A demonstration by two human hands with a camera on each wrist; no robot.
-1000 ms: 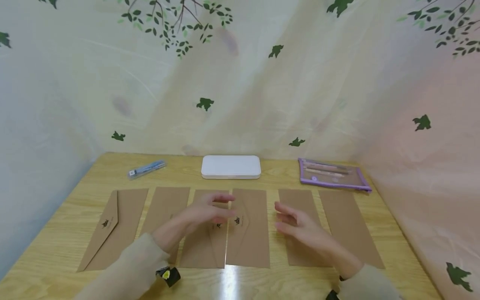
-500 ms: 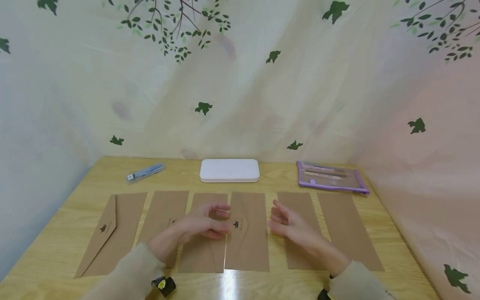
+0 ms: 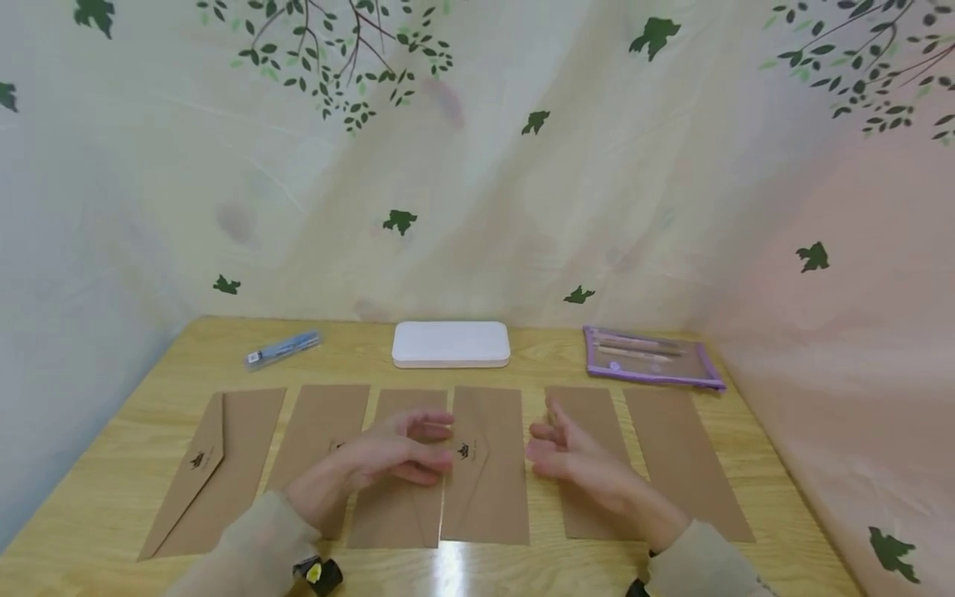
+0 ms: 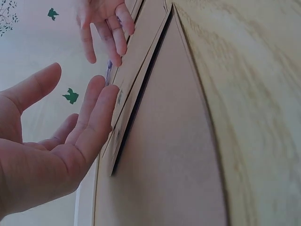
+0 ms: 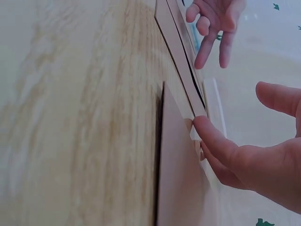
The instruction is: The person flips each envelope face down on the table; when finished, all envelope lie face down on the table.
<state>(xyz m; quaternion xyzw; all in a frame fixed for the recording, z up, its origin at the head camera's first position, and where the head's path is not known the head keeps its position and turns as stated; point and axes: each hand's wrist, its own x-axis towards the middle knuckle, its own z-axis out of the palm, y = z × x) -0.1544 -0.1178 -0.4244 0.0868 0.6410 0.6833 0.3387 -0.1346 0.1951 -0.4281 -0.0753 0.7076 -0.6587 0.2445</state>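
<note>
Envelopes [image 3: 224, 481], six brown, lie in a row on wood table [image 3: 395, 574]. Far-L one shows its flap [image 3: 185, 493] w/ dark print [image 3: 197, 460]; blue pen pack [image 3: 283, 350] behind. L hand [image 3: 395, 452], fingers loosely extended, is over no. 3. White case [image 3: 451, 345] sits behind nos. 3 & 4. R hand [image 3: 578, 460], fingers likewise relaxed, is by L edge of no. 5; purple-edged pouch [image 3: 652, 358] behind nos. 5 & 6.

Draped workspace, leaf-printed curtain [image 3: 477, 265], wooden table [image 3: 175, 381]
</note>
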